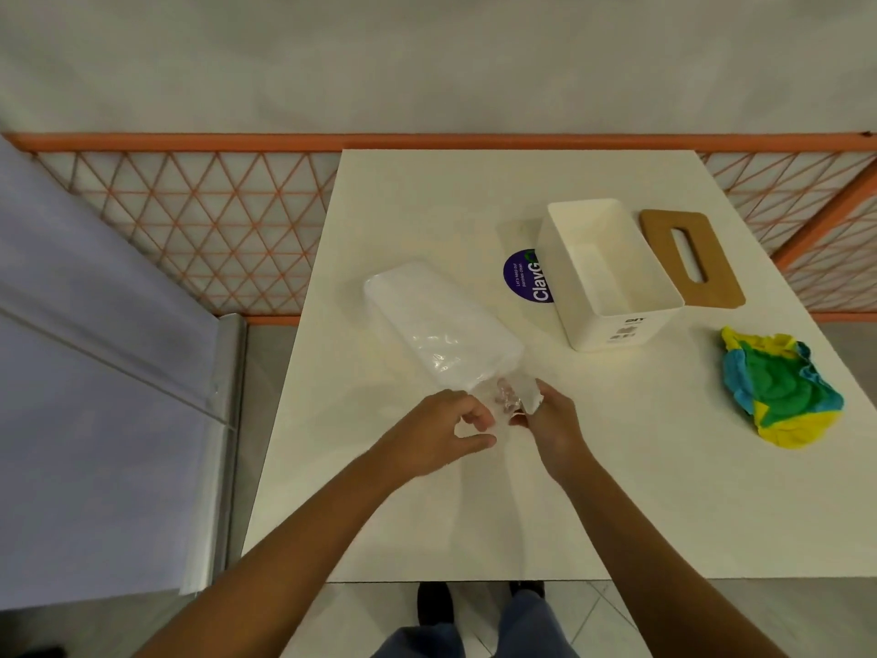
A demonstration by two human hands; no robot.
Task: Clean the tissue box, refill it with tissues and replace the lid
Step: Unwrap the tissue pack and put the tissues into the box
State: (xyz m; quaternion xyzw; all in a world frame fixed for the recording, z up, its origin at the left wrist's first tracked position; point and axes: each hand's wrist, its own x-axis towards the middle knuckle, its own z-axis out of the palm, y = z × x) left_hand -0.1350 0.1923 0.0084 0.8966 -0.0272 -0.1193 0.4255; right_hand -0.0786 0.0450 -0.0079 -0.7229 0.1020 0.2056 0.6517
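Tissue pack (441, 325) end in left hand (441, 432)

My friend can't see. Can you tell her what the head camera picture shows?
A person's left hand and right hand pinch the near end of a plastic-wrapped tissue pack on a white table. The open, empty white tissue box stands beyond it, its wooden lid lying flat to its right, with a crumpled colourful cloth nearer.
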